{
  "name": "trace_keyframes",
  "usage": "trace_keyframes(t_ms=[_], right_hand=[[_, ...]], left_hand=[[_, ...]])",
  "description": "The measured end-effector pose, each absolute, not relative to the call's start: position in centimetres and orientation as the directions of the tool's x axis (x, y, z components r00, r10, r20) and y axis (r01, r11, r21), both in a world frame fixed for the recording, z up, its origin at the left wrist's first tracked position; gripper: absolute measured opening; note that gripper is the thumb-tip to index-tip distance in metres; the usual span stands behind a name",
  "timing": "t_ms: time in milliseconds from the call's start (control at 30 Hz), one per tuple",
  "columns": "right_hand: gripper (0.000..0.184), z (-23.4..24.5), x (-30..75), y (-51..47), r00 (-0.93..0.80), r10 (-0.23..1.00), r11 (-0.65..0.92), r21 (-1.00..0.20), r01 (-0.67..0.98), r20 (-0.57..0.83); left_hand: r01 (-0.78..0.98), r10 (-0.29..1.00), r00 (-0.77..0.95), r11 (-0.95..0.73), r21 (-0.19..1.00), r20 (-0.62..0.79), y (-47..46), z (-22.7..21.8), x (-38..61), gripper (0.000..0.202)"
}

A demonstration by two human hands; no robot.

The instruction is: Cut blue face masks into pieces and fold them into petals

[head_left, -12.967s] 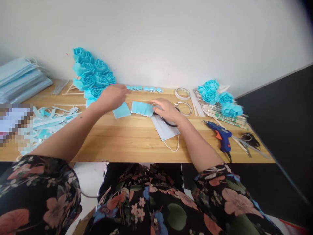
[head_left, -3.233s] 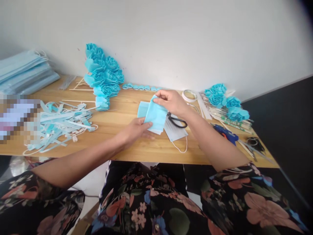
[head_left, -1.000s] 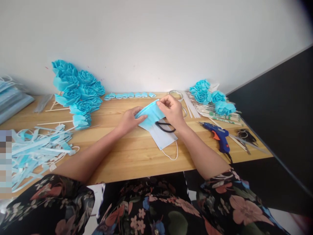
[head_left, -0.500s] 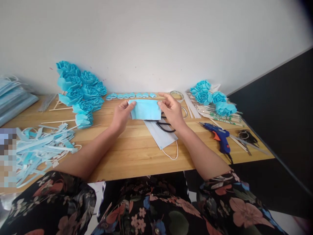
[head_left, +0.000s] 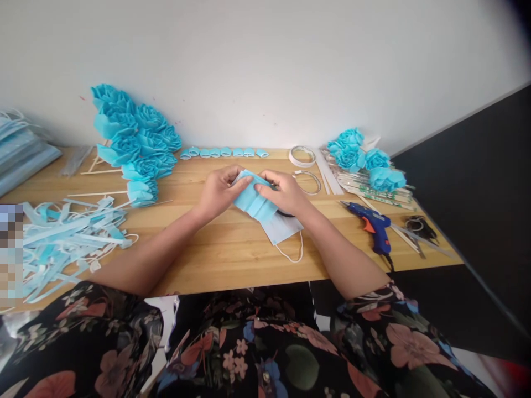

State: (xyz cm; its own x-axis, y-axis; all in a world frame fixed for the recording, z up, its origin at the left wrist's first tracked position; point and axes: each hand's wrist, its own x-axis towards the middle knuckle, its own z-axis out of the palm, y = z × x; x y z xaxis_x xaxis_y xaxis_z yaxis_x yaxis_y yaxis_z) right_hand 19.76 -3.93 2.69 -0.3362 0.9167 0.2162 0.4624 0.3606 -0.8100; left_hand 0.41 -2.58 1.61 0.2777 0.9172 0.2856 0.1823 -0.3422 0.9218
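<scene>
Both hands pinch one blue fabric piece [head_left: 254, 200], which is pleated. The left hand [head_left: 216, 192] closes its thumb and fingers on the left edge of it. The right hand [head_left: 283, 192] closes on the upper right edge, and its fingertips point toward the left hand. The piece sits between the two hands, tilted down to the right and lifted a little above the wooden table [head_left: 207, 249]. Directly under it lies one pale face mask [head_left: 285, 228], flat on the wood, with one white ear loop [head_left: 292, 256] hanging toward the near edge. Something black shows just under the right hand, but I cannot tell what it is. Behind the hands, near the wall, is a row of small blue rolls [head_left: 224, 152]; I count seven or eight, not exactly. To the right of them are two tape rings [head_left: 302, 156], one thick and one thin. Further right lies one blue glue gun [head_left: 374, 225], and behind it a group of about four blue flowers [head_left: 365, 160]. On the left is a bigger bunch of flowers [head_left: 133, 145], too overlapped for counting, then a heap of cut strips [head_left: 70, 232] and a stack of masks [head_left: 20, 160].
</scene>
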Motion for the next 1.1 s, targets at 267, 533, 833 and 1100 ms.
trace_keyframes(t_ms=[267, 533, 833, 1100], right_hand=[[0.020, 0.9, 21.6, -1.6, -0.165, 0.949, 0.311, -0.866, 0.391, 0.267], [0.029, 0.7, 22.2, -1.1, 0.049, 0.922, 0.333, -0.850, 0.408, 0.384], [0.037, 1.0, 22.0, -1.6, 0.127, 0.863, 0.346, -0.755, 0.558, 0.489], [0.039, 0.3, 21.9, -1.3, 0.083, 0.887, 0.356, -0.787, 0.503, 0.454]], left_hand=[[0.098, 0.950, -0.023, -0.307, 0.947, 0.311, -0.1, 0.5, -0.9, 0.040], [0.011, 0.971, 0.193, -0.148, 0.989, 0.143, -0.4, -0.3, -0.2, 0.043], [0.061, 0.948, 0.316, -0.049, 0.997, 0.027, -0.5, -0.5, 0.1, 0.038], [0.016, 0.984, 0.141, -0.116, 0.993, 0.113, 0.6, -0.6, -0.8, 0.030]])
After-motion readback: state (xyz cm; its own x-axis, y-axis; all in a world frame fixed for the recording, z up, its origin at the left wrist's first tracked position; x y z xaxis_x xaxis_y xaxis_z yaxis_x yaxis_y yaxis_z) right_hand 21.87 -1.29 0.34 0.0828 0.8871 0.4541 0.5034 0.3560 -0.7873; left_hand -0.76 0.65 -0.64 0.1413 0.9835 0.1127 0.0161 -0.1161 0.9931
